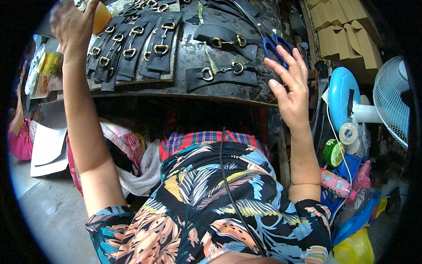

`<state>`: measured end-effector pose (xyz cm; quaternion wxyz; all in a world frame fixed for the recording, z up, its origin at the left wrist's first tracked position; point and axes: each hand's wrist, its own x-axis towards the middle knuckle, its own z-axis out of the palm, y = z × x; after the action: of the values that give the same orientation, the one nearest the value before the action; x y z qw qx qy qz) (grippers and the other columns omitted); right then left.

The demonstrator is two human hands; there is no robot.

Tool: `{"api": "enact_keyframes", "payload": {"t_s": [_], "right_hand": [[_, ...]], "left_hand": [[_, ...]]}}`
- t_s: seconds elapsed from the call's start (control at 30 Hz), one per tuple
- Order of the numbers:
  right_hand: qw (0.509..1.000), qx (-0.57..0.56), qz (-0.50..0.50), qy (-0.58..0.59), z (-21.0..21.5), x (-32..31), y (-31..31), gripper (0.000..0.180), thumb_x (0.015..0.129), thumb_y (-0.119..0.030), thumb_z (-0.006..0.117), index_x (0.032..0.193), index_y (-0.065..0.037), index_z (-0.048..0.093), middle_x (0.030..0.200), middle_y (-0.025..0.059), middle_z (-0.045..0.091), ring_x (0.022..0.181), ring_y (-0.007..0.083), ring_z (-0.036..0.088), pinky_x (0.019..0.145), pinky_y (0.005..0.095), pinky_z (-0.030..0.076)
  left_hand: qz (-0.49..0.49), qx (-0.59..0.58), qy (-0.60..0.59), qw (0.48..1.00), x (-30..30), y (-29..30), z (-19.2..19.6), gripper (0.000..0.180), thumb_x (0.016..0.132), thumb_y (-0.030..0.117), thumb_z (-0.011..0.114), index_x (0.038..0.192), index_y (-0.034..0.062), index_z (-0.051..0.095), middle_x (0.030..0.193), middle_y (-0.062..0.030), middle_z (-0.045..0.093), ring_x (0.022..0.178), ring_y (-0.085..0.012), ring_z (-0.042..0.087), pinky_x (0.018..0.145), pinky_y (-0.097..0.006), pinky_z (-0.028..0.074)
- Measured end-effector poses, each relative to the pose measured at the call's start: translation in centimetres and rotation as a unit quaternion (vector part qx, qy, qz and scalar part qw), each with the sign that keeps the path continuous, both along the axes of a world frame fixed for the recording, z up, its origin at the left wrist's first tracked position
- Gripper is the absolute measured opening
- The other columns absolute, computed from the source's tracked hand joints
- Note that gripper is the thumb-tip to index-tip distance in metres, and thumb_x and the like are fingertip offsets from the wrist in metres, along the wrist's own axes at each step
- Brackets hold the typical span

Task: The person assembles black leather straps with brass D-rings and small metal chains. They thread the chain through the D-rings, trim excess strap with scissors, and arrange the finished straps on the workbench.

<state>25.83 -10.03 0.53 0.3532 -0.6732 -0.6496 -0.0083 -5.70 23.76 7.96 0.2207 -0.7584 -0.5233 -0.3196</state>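
Bare tabletop (189,53) lies open between strap row (132,48) and 2 buckled straps (222,75).

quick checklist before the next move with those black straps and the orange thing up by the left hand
1. Left hand on the orange container: touching it at the table's far left; firm hold: cannot tell.
2. Right hand free: ok, open with fingers spread, holding nothing.
3. Blue-handled scissors within reach: ok, just beyond the right fingertips, untouched.
4. Black straps with brass buckles laid out: ok, in an overlapping row on the dark table.
5. Two separate straps near the right hand: ok, lying flat, buckles facing up.
6. Orange container's contents: cannot tell.
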Motion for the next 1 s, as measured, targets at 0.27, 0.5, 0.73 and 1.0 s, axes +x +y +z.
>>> {"api": "enact_keyframes", "payload": {"t_s": [0.27,0.5,0.73,1.0], "right_hand": [[0.996,-0.025,-0.043,-0.075,-1.2,-1.1,0.3,0.037,0.096,-0.023,0.061,0.131,-0.013,0.072,0.155,0.0133,0.051,0.150,0.0388,0.032,0.123,0.0555,0.016],[0.992,0.010,-0.054,-0.114,-0.9,-1.9,0.4,0.040,0.091,-0.024,0.068,0.130,-0.015,0.071,0.155,0.0133,0.049,0.149,0.0404,0.032,0.120,0.0657,0.015],[0.995,-0.017,-0.039,-0.094,-1.2,-2.8,1.2,0.032,0.091,-0.023,0.070,0.120,-0.011,0.075,0.148,0.0136,0.056,0.147,0.0402,0.035,0.120,0.0653,0.018],[0.998,-0.027,-0.018,-0.049,-1.0,-2.2,1.4,0.032,0.096,-0.025,0.064,0.123,-0.012,0.075,0.150,0.0125,0.055,0.149,0.0391,0.035,0.122,0.0614,0.015]], "left_hand": [[-0.398,-0.055,-0.012,0.916,9.0,-18.5,-2.1,0.028,0.075,0.021,0.086,0.099,0.0108,0.076,0.098,-0.0062,0.067,0.097,-0.0303,0.060,0.088,-0.039,0.048],[-0.348,-0.152,-0.016,0.925,12.2,-21.5,-6.5,0.029,0.065,0.026,0.088,0.083,0.0108,0.072,0.090,-0.0030,0.059,0.096,-0.0260,0.056,0.083,-0.038,0.047],[-0.353,-0.139,-0.043,0.924,12.5,-21.6,-8.3,0.023,0.067,0.025,0.086,0.081,0.0126,0.072,0.090,-0.0003,0.060,0.095,-0.0240,0.056,0.080,-0.038,0.046],[-0.353,-0.140,-0.049,0.924,12.5,-21.7,-8.1,0.022,0.067,0.025,0.085,0.081,0.0135,0.072,0.091,0.0007,0.061,0.096,-0.0235,0.056,0.079,-0.039,0.045]]}}
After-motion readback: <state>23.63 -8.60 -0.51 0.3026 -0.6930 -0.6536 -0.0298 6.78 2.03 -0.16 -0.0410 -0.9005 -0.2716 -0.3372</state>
